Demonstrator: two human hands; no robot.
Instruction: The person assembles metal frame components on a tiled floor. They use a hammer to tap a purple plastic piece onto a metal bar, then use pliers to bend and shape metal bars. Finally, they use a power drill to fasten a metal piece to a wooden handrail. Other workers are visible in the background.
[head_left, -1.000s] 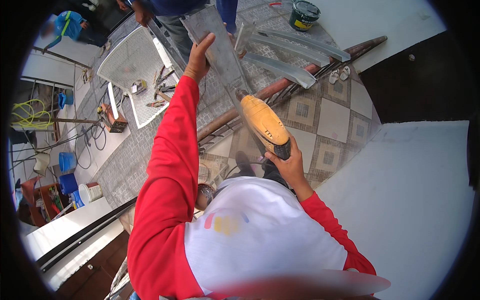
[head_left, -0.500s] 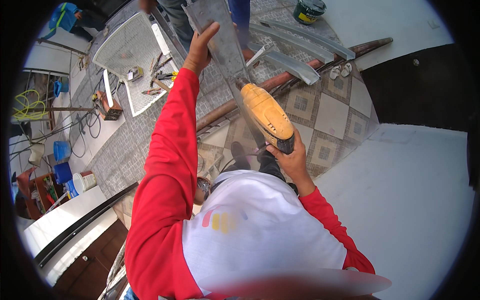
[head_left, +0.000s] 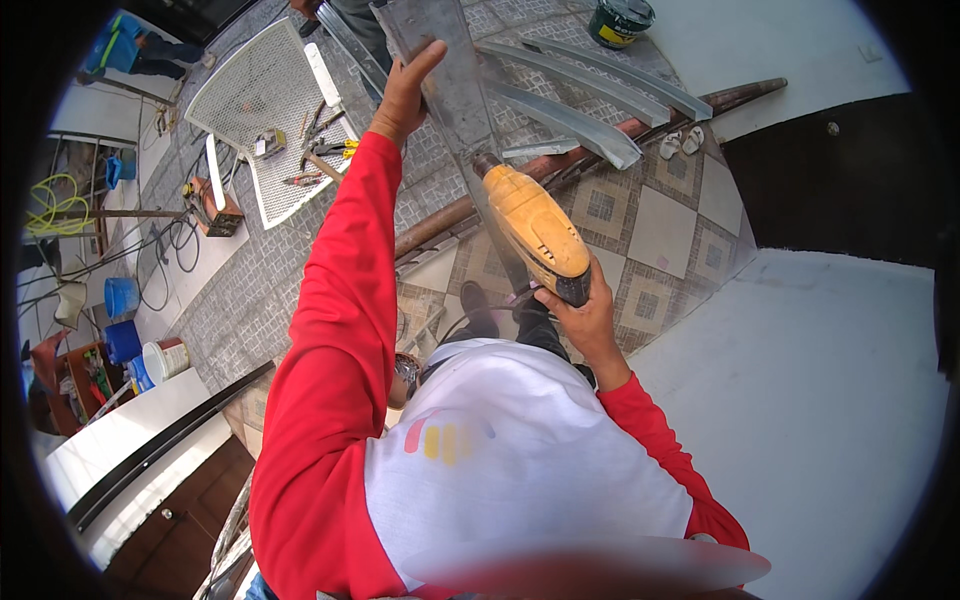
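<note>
My left hand (head_left: 402, 98) is closed around the left edge of a long grey metal channel (head_left: 445, 85), its thumb stretched along the face. In my right hand (head_left: 585, 325) is a yellow and black power drill (head_left: 537, 222), held at its rear. The front of the drill points up and left, against or just over the channel; whether it touches cannot be told. A bit is not visible. Below the drill, the channel runs down toward my feet.
On the left stands a white mesh chair (head_left: 250, 85) with hand tools (head_left: 325, 150) on it. Galvanized channels (head_left: 570, 125) and a reddish pipe (head_left: 450, 215) lie across the tiles. A dark bucket (head_left: 620, 22), sandals (head_left: 682, 142) and a person's legs (head_left: 362, 35) are farther off.
The blue-trousered legs behind the channel have gone from view. At the far left, the person in blue has shifted. My hands, the drill and the channel have barely moved.
</note>
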